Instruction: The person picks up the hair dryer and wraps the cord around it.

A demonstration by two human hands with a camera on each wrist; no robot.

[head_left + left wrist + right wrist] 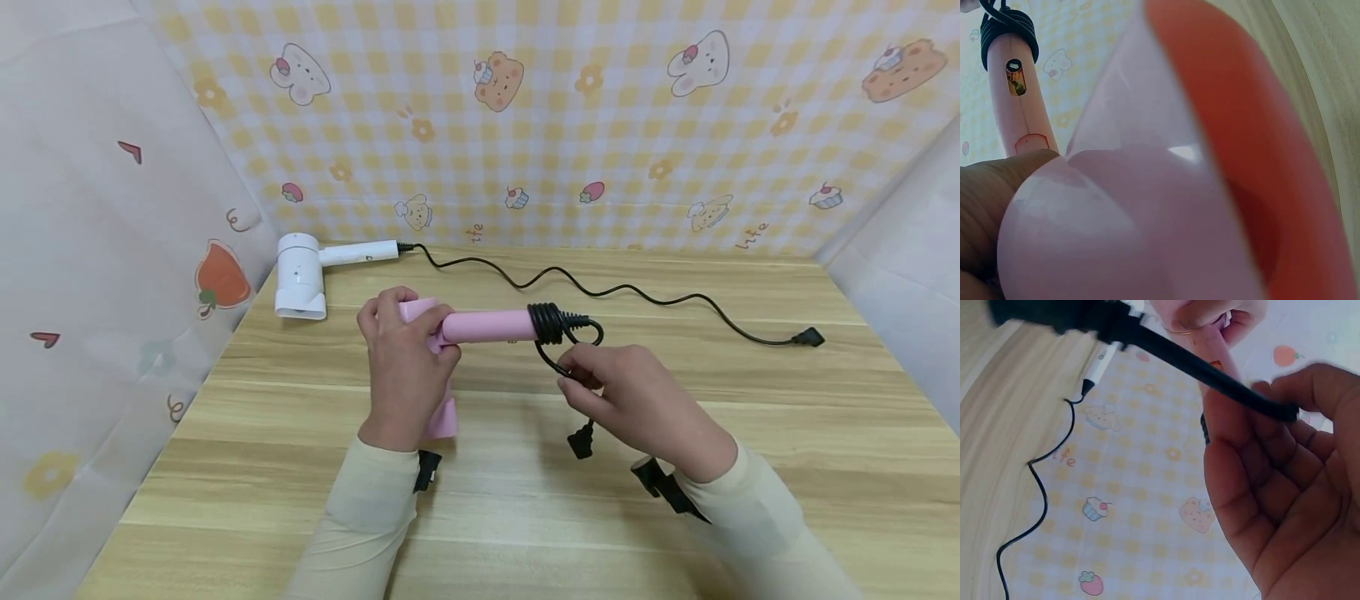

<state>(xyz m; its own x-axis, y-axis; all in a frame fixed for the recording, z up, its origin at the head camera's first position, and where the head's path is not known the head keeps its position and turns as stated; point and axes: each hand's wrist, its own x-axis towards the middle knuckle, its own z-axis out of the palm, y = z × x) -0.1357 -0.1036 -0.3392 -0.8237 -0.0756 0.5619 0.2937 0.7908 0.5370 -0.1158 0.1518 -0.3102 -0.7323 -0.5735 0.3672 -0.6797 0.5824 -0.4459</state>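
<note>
My left hand (405, 367) grips a pink hair dryer (487, 326) by its head, with the handle pointing right. The dryer's smooth pink nozzle (1166, 162) fills much of the left wrist view, its inside looking red-orange. Several turns of black cord (547, 323) are wound round the handle's end. My right hand (637, 400) pinches the loose part of that cord between thumb and fingers, just right of the coil. Below these fingers hangs the cord's black plug (581, 442), which looms blurred in the right wrist view.
A white hair dryer (300, 279) lies at the back left of the wooden table (510, 517). Its wavy black cord (555, 269) stretches along the back to a plug (808, 337) at the right. Patterned cloth (450, 150) hangs behind the table.
</note>
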